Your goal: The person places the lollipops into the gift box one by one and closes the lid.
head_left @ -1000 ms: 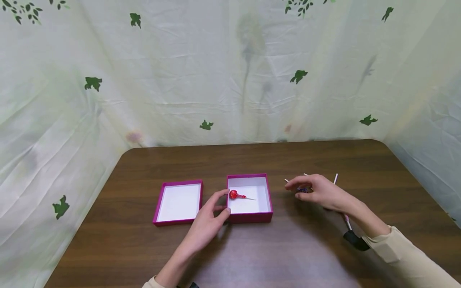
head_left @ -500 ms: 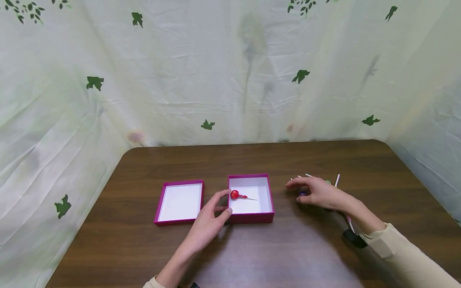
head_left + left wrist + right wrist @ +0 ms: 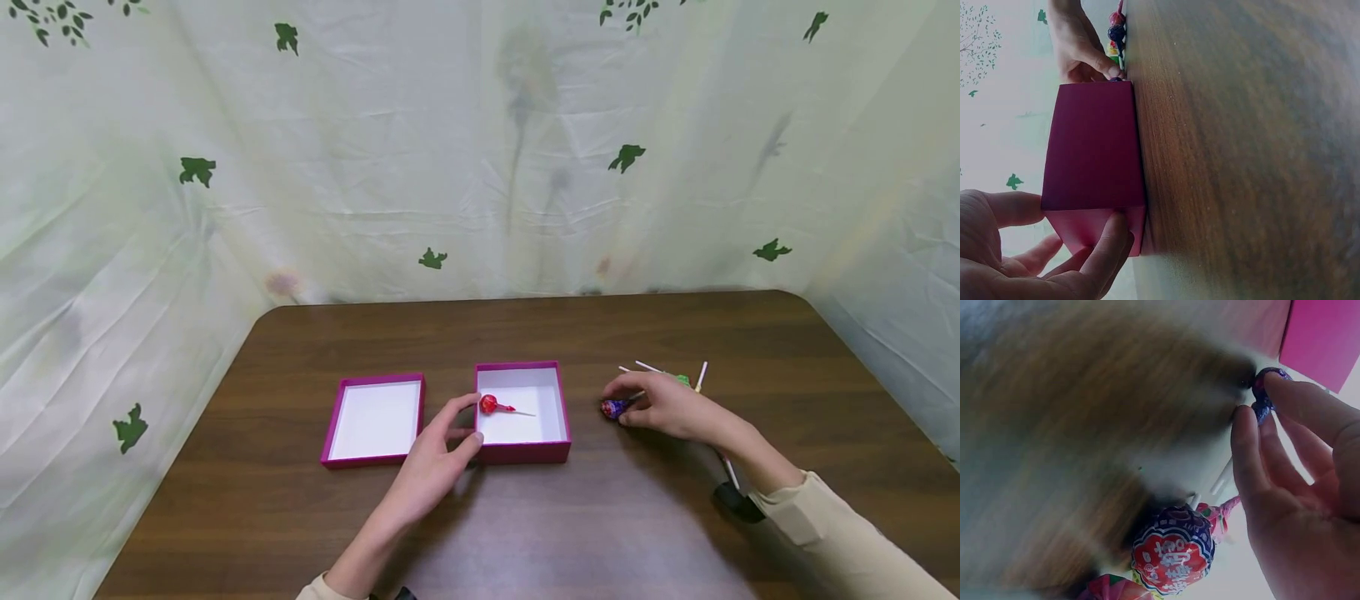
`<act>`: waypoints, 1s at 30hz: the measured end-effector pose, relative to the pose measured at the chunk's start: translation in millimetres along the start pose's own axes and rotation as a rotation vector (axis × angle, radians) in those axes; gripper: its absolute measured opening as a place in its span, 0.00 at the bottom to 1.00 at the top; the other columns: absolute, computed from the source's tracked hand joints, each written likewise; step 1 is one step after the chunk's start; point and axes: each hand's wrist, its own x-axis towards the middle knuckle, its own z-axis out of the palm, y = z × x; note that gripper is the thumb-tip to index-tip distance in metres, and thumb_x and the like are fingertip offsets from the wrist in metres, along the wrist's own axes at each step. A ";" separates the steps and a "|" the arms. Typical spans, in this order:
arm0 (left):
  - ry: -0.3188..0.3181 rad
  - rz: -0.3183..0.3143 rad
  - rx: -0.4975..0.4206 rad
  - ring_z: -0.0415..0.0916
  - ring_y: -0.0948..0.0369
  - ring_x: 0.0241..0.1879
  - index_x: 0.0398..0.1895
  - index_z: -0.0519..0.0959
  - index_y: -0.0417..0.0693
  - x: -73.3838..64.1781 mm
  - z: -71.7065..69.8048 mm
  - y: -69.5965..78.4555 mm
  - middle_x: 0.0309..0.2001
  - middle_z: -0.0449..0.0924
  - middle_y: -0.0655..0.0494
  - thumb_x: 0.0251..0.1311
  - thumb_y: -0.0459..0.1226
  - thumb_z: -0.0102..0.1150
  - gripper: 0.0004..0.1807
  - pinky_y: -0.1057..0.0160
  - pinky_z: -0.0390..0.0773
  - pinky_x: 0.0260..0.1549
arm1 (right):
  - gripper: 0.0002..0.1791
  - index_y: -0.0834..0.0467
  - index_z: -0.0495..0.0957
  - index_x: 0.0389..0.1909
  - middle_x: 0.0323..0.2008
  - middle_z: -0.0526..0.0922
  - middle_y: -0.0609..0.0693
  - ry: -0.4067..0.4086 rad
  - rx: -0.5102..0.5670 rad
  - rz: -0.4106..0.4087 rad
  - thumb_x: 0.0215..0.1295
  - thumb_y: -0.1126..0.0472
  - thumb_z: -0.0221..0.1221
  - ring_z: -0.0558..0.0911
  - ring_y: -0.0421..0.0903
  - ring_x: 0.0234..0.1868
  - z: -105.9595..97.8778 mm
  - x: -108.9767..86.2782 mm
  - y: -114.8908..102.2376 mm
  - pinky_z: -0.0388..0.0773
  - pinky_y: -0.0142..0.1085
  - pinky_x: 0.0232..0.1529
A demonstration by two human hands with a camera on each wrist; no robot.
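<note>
My right hand [image 3: 671, 406] has the purple lollipop [image 3: 612, 408] pinched at its wrapped head between thumb and fingertips, right of the box [image 3: 522, 454] and near the other lollipops [image 3: 1174, 553]; can't tell whether it's off the tabletop [image 3: 630, 533]. I'd want a firm, non-rolling pinch and a straight-up lift, so it doesn't snag the neighbours. My left hand [image 3: 433, 462] rests on the box's left side, fingers spread and not clamped; light steadying pressure should do, since a hard push could slide the box and roll the red lollipop [image 3: 489, 405] lying inside near the left wall.
</note>
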 end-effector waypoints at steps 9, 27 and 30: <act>0.003 0.006 -0.022 0.77 0.53 0.53 0.67 0.70 0.58 -0.6 0.0 0.4 0.66 0.69 0.55 0.66 0.38 0.58 0.26 0.54 0.78 0.43 | 0.14 0.52 0.82 0.43 0.36 0.83 0.38 0.026 -0.062 0.040 0.56 0.65 0.70 0.80 0.40 0.39 1.2 -0.8 -2.7 0.76 0.39 0.43; -0.004 -0.018 0.003 0.77 0.54 0.53 0.68 0.69 0.59 0.3 1.0 -0.7 0.66 0.69 0.57 0.66 0.38 0.57 0.26 0.56 0.78 0.42 | 0.14 0.47 0.81 0.44 0.39 0.81 0.38 0.185 0.037 0.011 0.59 0.63 0.69 0.81 0.38 0.41 4.5 -10.9 -21.5 0.78 0.36 0.43; -0.006 -0.025 0.003 0.77 0.54 0.53 0.68 0.69 0.59 0.5 1.2 -0.7 0.66 0.69 0.57 0.66 0.38 0.57 0.26 0.55 0.78 0.42 | 0.14 0.45 0.81 0.45 0.38 0.81 0.37 0.203 0.048 0.012 0.60 0.62 0.69 0.80 0.38 0.41 4.2 -11.9 -27.6 0.78 0.35 0.41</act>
